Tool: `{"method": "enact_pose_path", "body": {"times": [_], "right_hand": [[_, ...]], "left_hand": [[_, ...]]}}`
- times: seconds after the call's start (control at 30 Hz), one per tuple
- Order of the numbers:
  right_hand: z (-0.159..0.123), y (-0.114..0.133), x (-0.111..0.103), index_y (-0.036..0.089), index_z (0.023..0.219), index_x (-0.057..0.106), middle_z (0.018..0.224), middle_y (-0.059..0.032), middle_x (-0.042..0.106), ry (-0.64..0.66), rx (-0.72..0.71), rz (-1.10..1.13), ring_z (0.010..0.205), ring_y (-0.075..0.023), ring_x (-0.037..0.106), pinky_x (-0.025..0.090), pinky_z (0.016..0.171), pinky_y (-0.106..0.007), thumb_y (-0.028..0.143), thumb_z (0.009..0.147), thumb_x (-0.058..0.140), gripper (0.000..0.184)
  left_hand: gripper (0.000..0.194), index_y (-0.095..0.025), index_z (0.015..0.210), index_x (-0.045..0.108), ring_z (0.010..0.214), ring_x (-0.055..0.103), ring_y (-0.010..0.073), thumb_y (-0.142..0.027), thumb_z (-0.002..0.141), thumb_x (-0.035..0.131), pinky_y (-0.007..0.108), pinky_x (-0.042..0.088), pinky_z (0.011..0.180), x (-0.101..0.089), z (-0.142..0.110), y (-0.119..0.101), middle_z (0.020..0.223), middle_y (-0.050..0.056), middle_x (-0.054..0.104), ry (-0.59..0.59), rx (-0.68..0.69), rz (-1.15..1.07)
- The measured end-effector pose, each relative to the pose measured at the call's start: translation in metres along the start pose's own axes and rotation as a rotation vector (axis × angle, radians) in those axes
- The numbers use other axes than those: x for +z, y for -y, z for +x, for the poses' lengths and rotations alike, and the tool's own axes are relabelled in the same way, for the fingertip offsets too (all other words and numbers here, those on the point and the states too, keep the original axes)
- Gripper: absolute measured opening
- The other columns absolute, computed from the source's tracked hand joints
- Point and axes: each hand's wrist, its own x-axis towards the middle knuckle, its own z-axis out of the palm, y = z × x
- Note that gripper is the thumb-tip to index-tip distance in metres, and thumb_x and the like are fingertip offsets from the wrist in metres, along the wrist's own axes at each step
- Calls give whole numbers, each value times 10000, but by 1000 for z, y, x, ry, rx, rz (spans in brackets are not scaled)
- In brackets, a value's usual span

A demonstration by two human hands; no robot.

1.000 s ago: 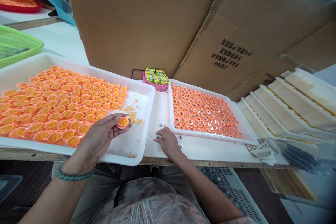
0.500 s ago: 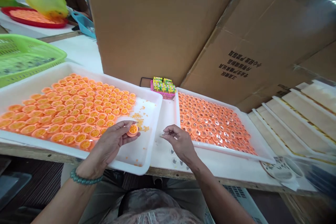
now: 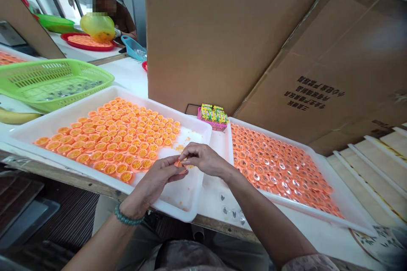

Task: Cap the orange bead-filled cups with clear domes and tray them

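My left hand [image 3: 155, 182] holds a small orange cup [image 3: 179, 164] in its closed fingers, over the right end of a white tray [image 3: 190, 209]. My right hand [image 3: 206, 159] meets it there, fingertips pinched together against the cup's top. The small clear disc seen in those fingertips earlier is now covered by the fingers. Rows of orange cups with yellow bits [image 3: 121, 137] fill most of this tray. Right of my hands, a second white tray [image 3: 356, 224] holds orange cups under shiny clear covers [image 3: 280, 169].
Several loose clear discs [image 3: 234, 213] lie near the table's front edge. A pink basket [image 3: 219, 126] with yellow-green packets stands between the trays, before tall cardboard [image 3: 222, 38]. Leftward are a green basket [image 3: 63, 65] and a banana [image 3: 19, 116]. Another person [image 3: 127, 19] sits beyond.
My right hand has moved left with the clear disc to the cup in my left hand. The view has swung left, showing more of the other person and the green basket.
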Motion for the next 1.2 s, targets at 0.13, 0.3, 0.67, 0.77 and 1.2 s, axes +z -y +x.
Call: {"method": "enact_pose_path", "body": {"times": [0.13,0.3,0.67,0.77,1.2], "right_hand": [[-10,3,7,176,930,629,843,-10,628,-71,6,45,781,-120,583,473,715,-251,105,793,549,174],[-37,7,22,199,1120,560,1016,-56,620,-300,-36,-148,882,-161,581,479,795,-309,237,784,637,347],[-34,-8,44,210,1114,622,978,-63,648,-393,-197,-348,907,-180,593,489,807,-313,121,776,606,350],[-35,-7,37,236,1115,631,989,-47,647,-329,-193,-286,907,-169,598,492,808,-312,90,762,610,383],[-36,-8,65,224,1171,593,1033,-82,627,-575,-253,-242,944,-185,592,515,817,-337,177,805,600,369]], "left_hand": [[309,-157,927,715,822,595,178,-294,654,758,353,465,866,1,2,1,911,70,678,-67,5,1],[316,-160,947,708,812,594,172,-295,665,753,316,474,817,1,2,1,907,70,678,-88,11,-11],[322,-182,1029,693,831,576,165,-308,732,698,300,460,818,-1,3,3,934,69,683,-25,36,72],[337,-183,1042,689,794,573,151,-313,731,699,294,456,816,-1,3,2,906,62,689,-33,23,103],[272,-167,925,714,763,600,161,-281,679,741,268,476,732,0,1,2,845,58,689,-105,83,7]]}}
